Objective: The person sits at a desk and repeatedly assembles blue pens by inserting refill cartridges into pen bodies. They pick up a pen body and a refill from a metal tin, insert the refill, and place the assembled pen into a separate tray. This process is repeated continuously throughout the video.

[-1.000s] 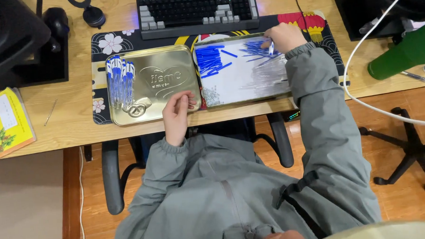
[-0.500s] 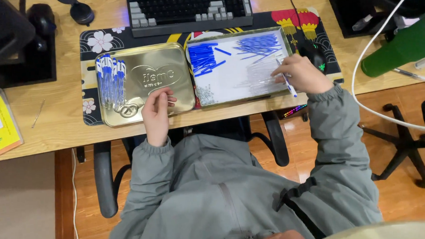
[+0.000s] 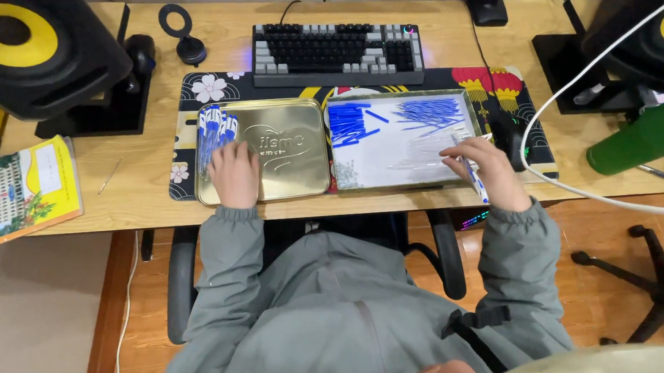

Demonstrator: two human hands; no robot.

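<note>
Right hand (image 3: 488, 174) fingers (image 3: 457, 153) pinch a pen (image 3: 475, 182) over the right tray (image 3: 406, 177); left hand (image 3: 234, 176) fingers, held together, rest flat beside pens (image 3: 214, 132) in the left tray (image 3: 293, 147).

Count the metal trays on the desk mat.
2. A gold tray lies under the left hand; a silver tray sits beside it, by the right hand.
</note>
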